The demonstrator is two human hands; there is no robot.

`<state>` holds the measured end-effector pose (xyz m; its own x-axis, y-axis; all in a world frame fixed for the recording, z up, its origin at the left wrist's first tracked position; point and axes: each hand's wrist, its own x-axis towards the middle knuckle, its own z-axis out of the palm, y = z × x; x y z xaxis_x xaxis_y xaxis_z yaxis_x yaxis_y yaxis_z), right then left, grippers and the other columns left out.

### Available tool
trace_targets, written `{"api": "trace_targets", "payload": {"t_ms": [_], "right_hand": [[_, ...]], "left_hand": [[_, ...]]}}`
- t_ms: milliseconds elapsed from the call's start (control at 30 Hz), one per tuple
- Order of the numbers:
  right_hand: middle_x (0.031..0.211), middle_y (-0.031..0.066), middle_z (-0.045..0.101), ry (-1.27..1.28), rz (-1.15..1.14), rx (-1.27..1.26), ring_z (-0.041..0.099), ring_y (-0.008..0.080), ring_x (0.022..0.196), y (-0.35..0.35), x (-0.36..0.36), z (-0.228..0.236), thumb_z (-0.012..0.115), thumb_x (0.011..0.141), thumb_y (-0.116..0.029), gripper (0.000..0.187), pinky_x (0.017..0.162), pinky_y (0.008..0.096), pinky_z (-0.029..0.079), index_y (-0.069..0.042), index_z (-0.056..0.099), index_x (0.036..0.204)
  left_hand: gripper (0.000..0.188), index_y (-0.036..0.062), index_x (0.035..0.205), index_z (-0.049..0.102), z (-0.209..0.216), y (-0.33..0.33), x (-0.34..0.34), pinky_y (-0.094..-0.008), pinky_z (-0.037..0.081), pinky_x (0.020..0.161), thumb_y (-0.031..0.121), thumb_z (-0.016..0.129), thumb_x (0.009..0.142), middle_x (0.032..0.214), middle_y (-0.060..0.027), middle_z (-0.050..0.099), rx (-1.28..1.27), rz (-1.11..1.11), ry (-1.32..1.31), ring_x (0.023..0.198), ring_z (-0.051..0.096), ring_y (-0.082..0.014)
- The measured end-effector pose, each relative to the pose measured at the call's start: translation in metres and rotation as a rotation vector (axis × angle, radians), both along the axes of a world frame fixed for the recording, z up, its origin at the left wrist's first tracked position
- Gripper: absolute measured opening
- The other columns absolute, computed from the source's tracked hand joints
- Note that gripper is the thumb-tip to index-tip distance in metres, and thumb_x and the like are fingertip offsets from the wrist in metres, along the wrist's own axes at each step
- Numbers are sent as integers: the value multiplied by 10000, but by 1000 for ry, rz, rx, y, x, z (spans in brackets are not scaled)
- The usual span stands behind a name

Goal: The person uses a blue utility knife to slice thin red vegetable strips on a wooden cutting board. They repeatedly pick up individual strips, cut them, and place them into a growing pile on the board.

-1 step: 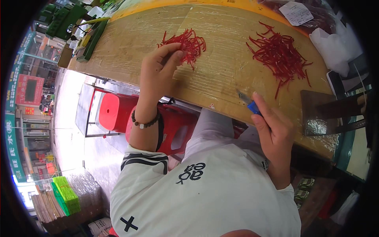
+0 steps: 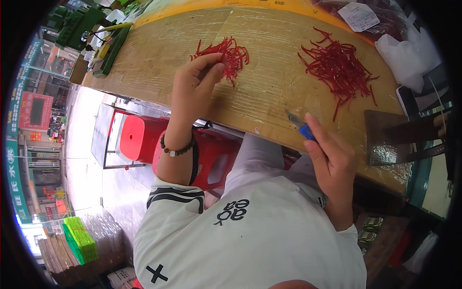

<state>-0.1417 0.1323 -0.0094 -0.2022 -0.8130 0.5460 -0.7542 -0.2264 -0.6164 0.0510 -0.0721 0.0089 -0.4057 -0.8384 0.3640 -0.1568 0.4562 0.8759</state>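
My left hand [image 2: 197, 86] is closed in a pinch at the near edge of a small pile of thin red strips [image 2: 235, 55]. Thumb and forefinger meet beside the strips; what lies between the tips is too small to make out. In my right hand [image 2: 332, 154] is a small knife with a blue handle [image 2: 307, 132], held over the table's near edge. Its short blade points away and to the left. Farther off to the right lies a larger heap of the same red strips [image 2: 341, 70]. I cannot tell their material.
Both piles rest on a plastic-covered wooden table [image 2: 269, 62]. A green machine [image 2: 79, 26] stands at far left, a white plastic bag [image 2: 402, 58] and paper label [image 2: 358, 17] at far right. Near the right edge is a dark metal plate [image 2: 382, 135]. Red stools [image 2: 139, 137] stand below.
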Motion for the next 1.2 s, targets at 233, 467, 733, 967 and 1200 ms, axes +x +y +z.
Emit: {"api": "trace_targets", "payload": {"t_ms": [233, 467, 733, 967, 1200], "right_hand": [[655, 76, 576, -9, -9, 33, 531, 224, 526, 3, -1, 0, 689, 835, -169, 397, 503, 349, 414, -107, 636, 1224], [726, 119, 610, -183, -35, -160, 560, 226, 570, 0, -7, -3, 657, 878, -152, 399, 547, 334, 448, -82, 600, 1267], [731, 125, 597, -177, -97, -28, 549, 217, 573, -3, -5, 0, 639, 894, -127, 406, 551, 330, 452, -59, 574, 1289], [710, 121, 577, -124, -113, -57, 550, 235, 568, -5, -3, -3, 653, 878, -120, 429, 536, 352, 446, -63, 567, 1295], [726, 109, 587, -43, -102, -28, 559, 247, 572, -5, -3, -5, 671, 857, -129, 459, 528, 370, 446, -80, 566, 1301]], "left_hand": [[221, -43, 1068, 666, 42, -4, -90, -228, 511, 698, 80, 645, 886, 896, -79, 707, -327, -287, -177, 771, 643, -97], [166, -28, 970, 686, 41, 28, -101, -250, 511, 639, 73, 684, 839, 801, -90, 692, -434, -335, -246, 684, 642, -121], [78, 22, 814, 648, 30, 58, -73, -323, 500, 554, 30, 692, 750, 694, -90, 610, -513, -294, -193, 611, 633, -244], [163, 2, 868, 678, 28, 53, -66, -230, 502, 540, -57, 700, 718, 717, -68, 633, -650, -294, -272, 595, 627, -148], [186, 21, 851, 683, 30, 47, -62, -260, 473, 506, -47, 719, 682, 686, -64, 623, -777, -309, -281, 575, 613, -175]]}}
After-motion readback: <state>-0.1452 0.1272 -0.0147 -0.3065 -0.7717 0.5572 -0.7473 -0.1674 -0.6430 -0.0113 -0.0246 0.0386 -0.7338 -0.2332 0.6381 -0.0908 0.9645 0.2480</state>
